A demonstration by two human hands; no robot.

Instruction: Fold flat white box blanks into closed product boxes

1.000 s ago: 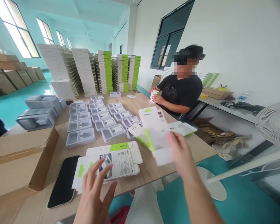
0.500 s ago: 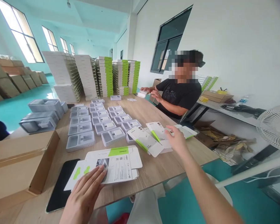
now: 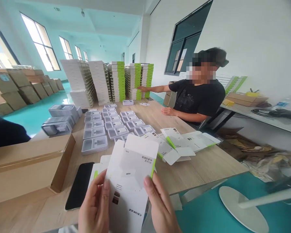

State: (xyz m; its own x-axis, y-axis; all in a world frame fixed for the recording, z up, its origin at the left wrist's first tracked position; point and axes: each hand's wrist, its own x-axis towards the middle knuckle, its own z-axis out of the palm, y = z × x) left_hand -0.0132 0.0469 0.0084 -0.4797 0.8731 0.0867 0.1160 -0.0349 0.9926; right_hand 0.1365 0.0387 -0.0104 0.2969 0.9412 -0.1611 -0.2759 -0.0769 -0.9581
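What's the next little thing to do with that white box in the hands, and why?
I'd probably squeeze the white box gently from both sides to open it up. It looks flattened, its end flap sticks out, and the left grip and right grip hold its opposite edges.

The carton (image 3: 131, 184) is white, edged lime green.

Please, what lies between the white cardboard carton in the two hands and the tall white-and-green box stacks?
In the head view, rows of pale grey plastic trays lie between that carton and those stacks, on the brown wooden table.
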